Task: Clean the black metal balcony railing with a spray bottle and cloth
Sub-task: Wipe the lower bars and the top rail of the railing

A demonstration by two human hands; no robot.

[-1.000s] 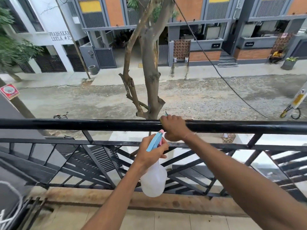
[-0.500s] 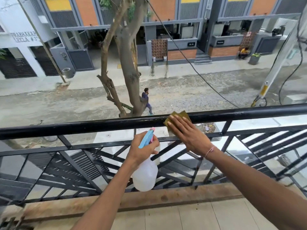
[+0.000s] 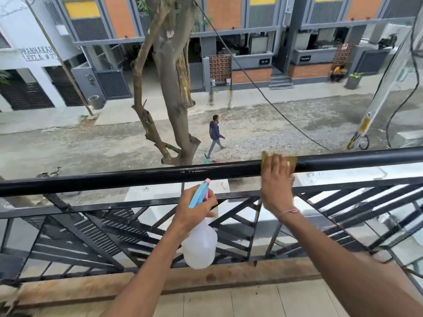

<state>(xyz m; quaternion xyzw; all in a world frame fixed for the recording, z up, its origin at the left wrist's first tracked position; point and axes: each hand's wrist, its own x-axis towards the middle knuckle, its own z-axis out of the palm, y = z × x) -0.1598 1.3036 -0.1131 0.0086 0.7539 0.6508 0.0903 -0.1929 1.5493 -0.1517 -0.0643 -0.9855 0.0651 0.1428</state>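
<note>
— Right hand (image 3: pixel 275 186) lies flat, fingers straight and together, pressing a yellow-green cloth (image 3: pixel 291 160) onto the top bar of the black railing (image 3: pixel 137 178). Nothing is curled round the cloth; the palm and fingers simply hold it against the metal, with its edges showing on both sides of the fingers.

— And the other grip?

— Left hand (image 3: pixel 194 210) is wrapped round the neck of the spray bottle (image 3: pixel 200 247), fingers curled at the blue and pink trigger head. The bottle's white translucent body hangs below the hand, upright, in front of the railing's slanted lower bars and just under the top bar, to the left of the cloth.

— Where does the cloth sit along the bar?

— Right of the middle. The bar left of it shows a few pale streaks.

— What lies beyond?

— A tree trunk (image 3: pixel 176 88) rises just past the railing. Down on the gravel street a walking person (image 3: pixel 215 136) in a dark top passes beside it. Across the street stand grey and orange buildings (image 3: pixel 229 17); a seated person (image 3: pixel 338 73) in yellow is by the steps at far right.

— Underfoot?

— Pale floor tiles (image 3: pixel 251 300), with a worn brown kerb (image 3: pixel 229 274) under the railing.
</note>
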